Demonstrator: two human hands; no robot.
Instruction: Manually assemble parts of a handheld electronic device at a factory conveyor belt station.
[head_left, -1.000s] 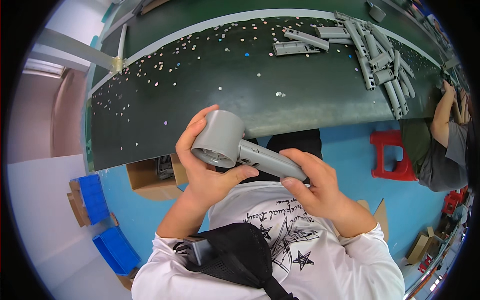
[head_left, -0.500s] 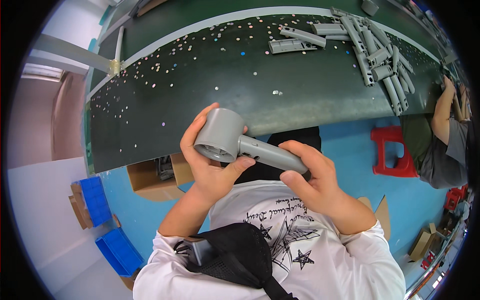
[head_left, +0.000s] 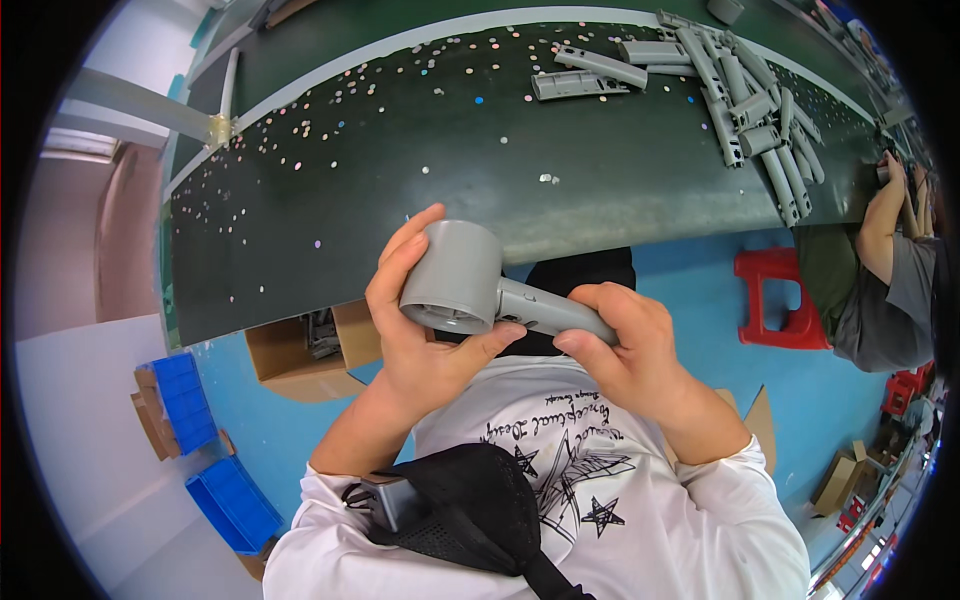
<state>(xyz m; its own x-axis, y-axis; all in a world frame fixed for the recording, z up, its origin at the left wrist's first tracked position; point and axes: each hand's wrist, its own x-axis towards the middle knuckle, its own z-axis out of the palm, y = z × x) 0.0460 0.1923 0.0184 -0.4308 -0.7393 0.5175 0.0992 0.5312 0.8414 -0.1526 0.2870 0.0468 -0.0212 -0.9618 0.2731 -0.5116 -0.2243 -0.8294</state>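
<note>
Closest to us, a white cloth shirt (head_left: 700, 530) with black line drawings lies in soft folds, and a black bag (head_left: 470, 505) of partly perforated fabric rests against it. In front of the chest we see the left hand (head_left: 408, 345) wrapped around the round head of a grey housing (head_left: 455, 268), its thumb reaching toward the joint with the handle (head_left: 558, 313); the right hand (head_left: 632, 345) grips the handle's far end between thumb and fingers. The housing looks like smooth, matte plastic: a short, wide drum with ribs inside its rim, joined to a slim rounded handle with small dark slots near the joint. We see the drum's ribbed opening face down toward the body, while the handle's long axis runs from the drum rightward and slightly nearer to us. Beyond, under the near edge of the dark green, faintly glossy surface (head_left: 500, 150), sits an open cardboard box (head_left: 300, 388). Small round spots (head_left: 479, 100), pale, pinkish and blue, dot the surface, and toward its far right we find heaped grey half-tube shells (head_left: 753, 108), some hollow side up.
</note>
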